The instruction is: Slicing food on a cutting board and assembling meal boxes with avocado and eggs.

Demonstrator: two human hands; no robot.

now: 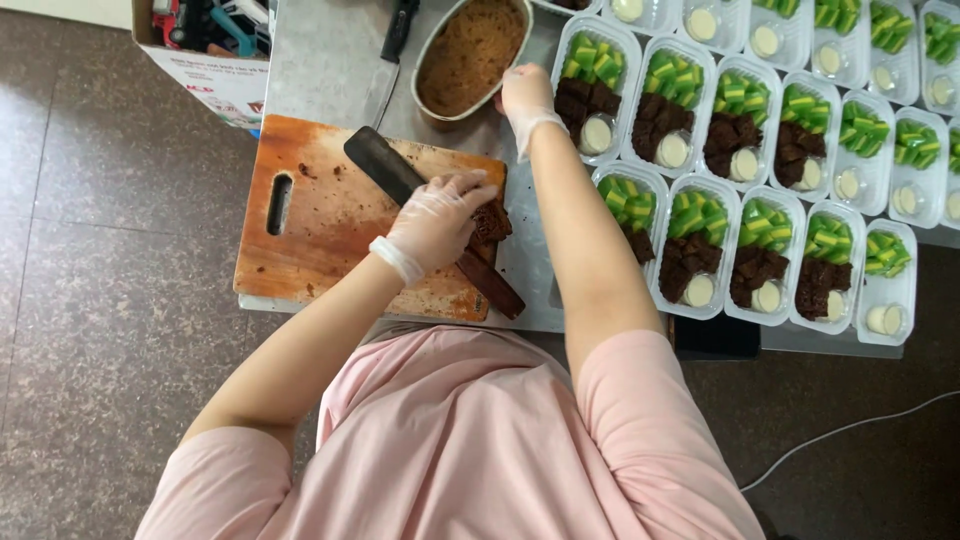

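Note:
My left hand (435,225), in a clear glove, rests on the right end of a wooden cutting board (320,220) and closes its fingers on a stack of dark brown cake pieces (491,221). A large knife (378,162) with a dark blade and brown handle lies diagonally under that hand. My right hand (525,95), also gloved, is curled at the left edge of a clear plastic tray (597,75) holding brown cake, green cake strips and a small white cup. Whether it holds anything is hidden.
An oval metal tin (470,55) with brown crumbs sits behind the board. A second knife (390,60) lies to its left. Several filled trays (800,150) in rows cover the steel table's right side. A cardboard box (205,50) stands at the far left.

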